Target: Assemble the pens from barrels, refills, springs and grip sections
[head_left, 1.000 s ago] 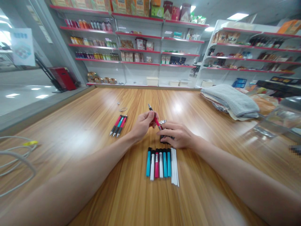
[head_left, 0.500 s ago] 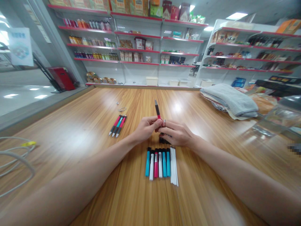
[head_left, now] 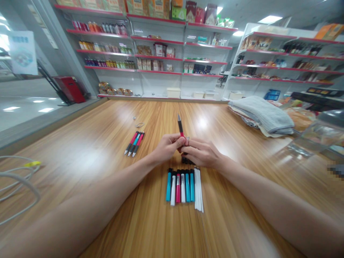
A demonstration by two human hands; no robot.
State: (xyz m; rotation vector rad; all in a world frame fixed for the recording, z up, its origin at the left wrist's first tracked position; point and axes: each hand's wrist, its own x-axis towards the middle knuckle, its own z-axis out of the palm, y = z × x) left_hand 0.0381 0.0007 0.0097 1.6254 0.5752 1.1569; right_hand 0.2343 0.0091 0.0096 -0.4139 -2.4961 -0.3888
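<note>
The left hand [head_left: 168, 146] pinches a red pen [head_left: 180, 126] tight, and the right hand [head_left: 202, 153] pinches its lower end too (a tiny silver bit shows there). The pen sticks up over the middle of the table [head_left: 94, 150], black tip toward the far edge. Nearer the near edge lies a row of pen tubes [head_left: 180, 186], with white sticks [head_left: 198, 195] touching it. Three pens [head_left: 134, 143] lie further left. A folded cloth [head_left: 264, 114] sits by the right edge.

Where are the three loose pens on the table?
In the head view, the three pens lie together on the table, left of the left hand holding a red pen, near a small ring.
</note>
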